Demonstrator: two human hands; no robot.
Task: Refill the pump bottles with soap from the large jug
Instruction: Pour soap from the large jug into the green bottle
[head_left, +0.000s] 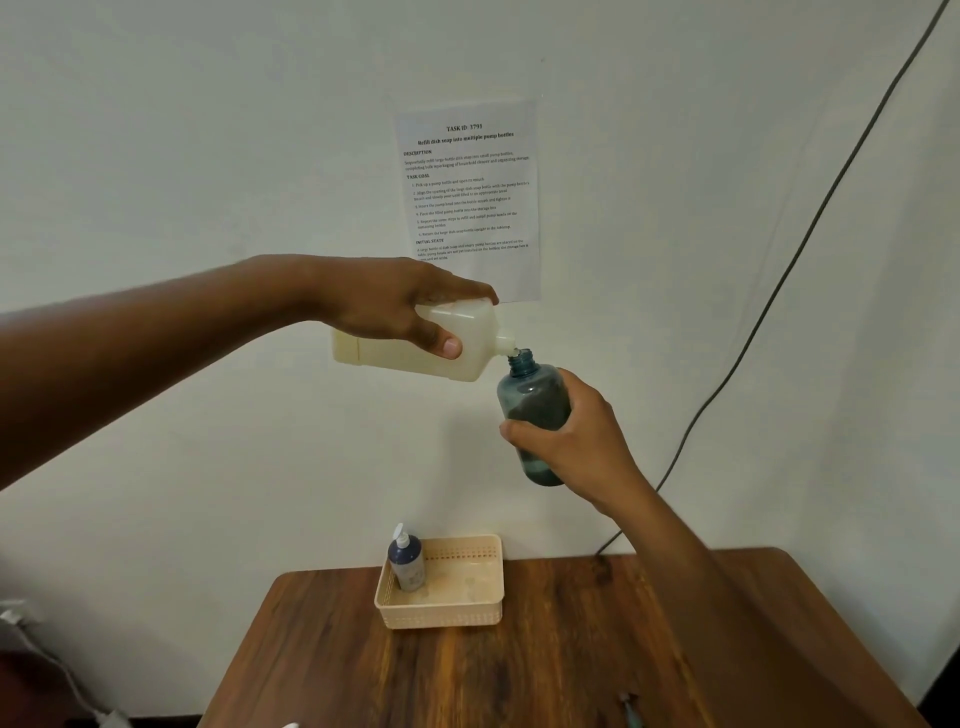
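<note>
wooden table (519, 670) below, basket (441, 613) with capped pump bottle (407, 564) on it, white jug (431, 345) tipped and gripped by left hand (384, 306), spout at mouth of open blue bottle (535, 410) gripped by right hand (576, 441)

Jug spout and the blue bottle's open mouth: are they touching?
Touching, it seems: the head view shows the jug spout tip resting on the rim of the blue bottle, no gap visible.

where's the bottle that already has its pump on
In the head view, the pump bottle stands upright in the left rear corner of the beige basket on the wooden table.
</note>
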